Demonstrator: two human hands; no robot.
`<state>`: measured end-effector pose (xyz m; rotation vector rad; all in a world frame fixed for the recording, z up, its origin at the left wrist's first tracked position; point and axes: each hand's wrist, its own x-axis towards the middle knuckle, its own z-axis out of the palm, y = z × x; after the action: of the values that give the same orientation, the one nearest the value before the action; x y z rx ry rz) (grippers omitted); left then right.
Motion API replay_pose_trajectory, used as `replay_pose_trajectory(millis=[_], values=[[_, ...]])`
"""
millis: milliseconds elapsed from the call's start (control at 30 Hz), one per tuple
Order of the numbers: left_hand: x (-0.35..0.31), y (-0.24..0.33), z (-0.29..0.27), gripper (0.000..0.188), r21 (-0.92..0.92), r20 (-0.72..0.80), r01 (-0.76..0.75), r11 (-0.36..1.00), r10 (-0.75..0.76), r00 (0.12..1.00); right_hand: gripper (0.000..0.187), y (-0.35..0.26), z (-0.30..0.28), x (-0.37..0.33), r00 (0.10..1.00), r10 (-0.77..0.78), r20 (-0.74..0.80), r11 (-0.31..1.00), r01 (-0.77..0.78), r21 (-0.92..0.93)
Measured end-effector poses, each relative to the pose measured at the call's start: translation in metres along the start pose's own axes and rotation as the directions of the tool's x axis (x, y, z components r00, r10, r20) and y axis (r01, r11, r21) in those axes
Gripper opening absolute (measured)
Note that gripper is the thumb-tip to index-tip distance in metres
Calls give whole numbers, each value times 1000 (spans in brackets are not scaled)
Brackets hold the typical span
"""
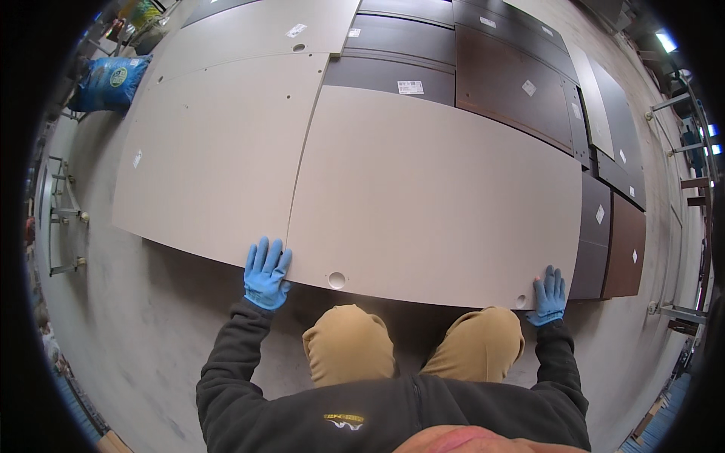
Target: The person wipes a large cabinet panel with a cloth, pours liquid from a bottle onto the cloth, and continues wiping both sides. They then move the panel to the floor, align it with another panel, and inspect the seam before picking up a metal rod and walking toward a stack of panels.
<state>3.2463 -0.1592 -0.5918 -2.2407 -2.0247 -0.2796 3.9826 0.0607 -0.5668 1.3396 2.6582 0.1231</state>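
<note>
A large beige furniture panel (438, 196) lies flat in front of me, with a round cup hole near each end of its near edge. My left hand (265, 275), in a blue glove, rests with fingers stretched out over the seam between this panel and a second beige panel (219, 151) to its left. At the near right corner, my gloved right hand (549, 296) lies against the panel with its fingers extended upward. Neither hand is wrapped round anything. The undersides of the panels are hidden.
Dark grey panels (400, 38) and brown panels (506, 83) with white labels lie behind and to the right. A blue sack (112, 81) is at the far left. Metal frames (66, 215) stand at the left, with a rack (683, 124) on the right. My knees are close to the near edge.
</note>
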Motion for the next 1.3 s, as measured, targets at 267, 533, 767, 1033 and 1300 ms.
replay_pose_trajectory(millis=[267,533,767,1033,1300], values=[[2,2,-3,59,-40,-6,14,999,-14,1000,108,0,-5,1,998,-42,-43,999,42,-5],[3,3,-4,59,-12,-7,11,1000,-11,1000,89,3,-6,5,990,-99,-98,994,93,-65],[3,5,2,58,7,-47,15,1000,-15,999,96,4,-11,16,990,-120,-77,986,109,-129],[8,5,-3,57,-9,-68,33,999,-34,997,109,5,-23,22,996,-56,68,997,60,-57],[8,6,-3,55,-15,-69,34,999,-35,997,92,11,-16,29,982,-149,-117,987,140,-85]])
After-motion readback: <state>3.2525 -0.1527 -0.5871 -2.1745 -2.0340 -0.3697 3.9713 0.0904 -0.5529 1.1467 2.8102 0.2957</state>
